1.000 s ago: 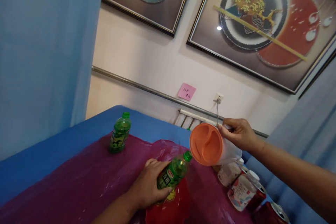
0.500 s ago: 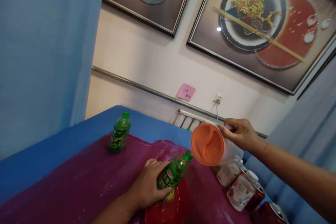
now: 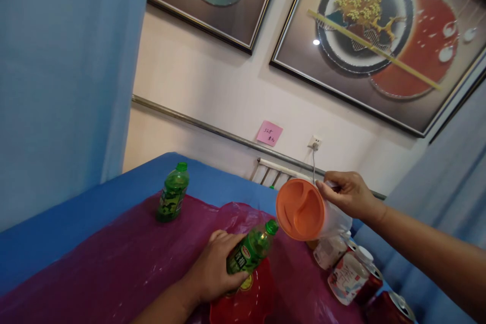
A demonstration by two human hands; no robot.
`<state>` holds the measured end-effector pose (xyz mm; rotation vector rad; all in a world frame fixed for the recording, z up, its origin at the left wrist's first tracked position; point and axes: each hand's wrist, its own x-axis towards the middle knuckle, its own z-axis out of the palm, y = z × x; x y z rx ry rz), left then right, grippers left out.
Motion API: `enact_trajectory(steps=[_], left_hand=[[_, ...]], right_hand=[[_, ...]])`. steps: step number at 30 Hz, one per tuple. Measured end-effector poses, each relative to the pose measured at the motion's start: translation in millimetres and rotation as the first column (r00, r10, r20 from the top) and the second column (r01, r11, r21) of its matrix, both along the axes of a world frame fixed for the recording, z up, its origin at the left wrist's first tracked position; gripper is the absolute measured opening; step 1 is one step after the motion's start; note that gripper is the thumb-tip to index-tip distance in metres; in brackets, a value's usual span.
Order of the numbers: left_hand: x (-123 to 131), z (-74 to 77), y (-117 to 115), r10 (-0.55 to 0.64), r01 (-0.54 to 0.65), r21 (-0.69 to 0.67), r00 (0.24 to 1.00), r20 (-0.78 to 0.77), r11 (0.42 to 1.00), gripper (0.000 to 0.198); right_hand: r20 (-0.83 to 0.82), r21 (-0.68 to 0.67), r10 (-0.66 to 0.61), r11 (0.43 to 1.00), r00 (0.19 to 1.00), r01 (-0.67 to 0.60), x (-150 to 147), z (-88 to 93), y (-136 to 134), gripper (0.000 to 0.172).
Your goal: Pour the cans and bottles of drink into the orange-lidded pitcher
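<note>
Left hand [image 3: 212, 269], fingers wrapped round a tilted green bottle [image 3: 248, 252], cap [image 3: 271, 226] on, near centre; right hand [image 3: 347, 195], fingers closed, holds a clear pitcher [image 3: 337, 221], its orange lid [image 3: 299, 209] tipped beside the cap

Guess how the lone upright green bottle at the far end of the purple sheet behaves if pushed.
The standing bottle looks tall and narrow, so it probably tips rather than slides. Its round body would likely roll once down. The purple sheet under it looks thin and wrinkled, so it may bunch.
</note>
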<state>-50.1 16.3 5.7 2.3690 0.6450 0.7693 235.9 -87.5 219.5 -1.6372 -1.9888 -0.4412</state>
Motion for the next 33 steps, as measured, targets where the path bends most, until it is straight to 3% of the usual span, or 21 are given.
enact_trajectory(steps=[33], left_hand=[[-1.4, 1.7, -0.2, -0.011, 0.011, 0.018, 1.0, 0.026, 1.0, 0.065]], right_hand=[[-0.039, -0.003, -0.007, 1.0, 0.999, 0.007, 2.3, -0.2, -2.3, 0.045]])
